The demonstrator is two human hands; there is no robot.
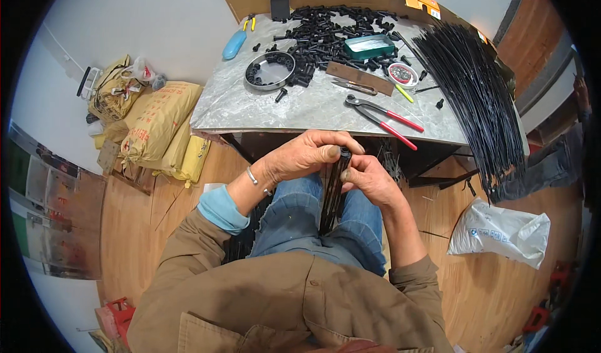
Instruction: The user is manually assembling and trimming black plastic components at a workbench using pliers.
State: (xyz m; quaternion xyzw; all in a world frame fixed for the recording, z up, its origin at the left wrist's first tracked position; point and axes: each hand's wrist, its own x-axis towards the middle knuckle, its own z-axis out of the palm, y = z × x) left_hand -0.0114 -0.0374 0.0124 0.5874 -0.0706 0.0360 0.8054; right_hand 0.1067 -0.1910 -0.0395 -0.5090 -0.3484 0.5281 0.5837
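Between my knees, a bundle of thin black rods [330, 206] hangs down from a round black fitting [345, 154] at its top. My left hand [300, 155] has its thumb and fingers closed round the fitting from the left. Coming from the right, my right hand [374, 179] pinches the top of the bundle just below it. Both hands are just off the table's front edge. On the table ahead lie pincers with red handles [385, 120], a small knife [352, 88] and a brown wooden strip [360, 78].
Small black fittings [319, 30] are heaped on the grey table [219, 102], around a metal ring [248, 77] and green tray [363, 54]. Long black rods [472, 90] overhang its right edge. Yellow sacks [163, 118] and a white bag [501, 234] are on the floor. A person's leg [554, 165] shows at right.
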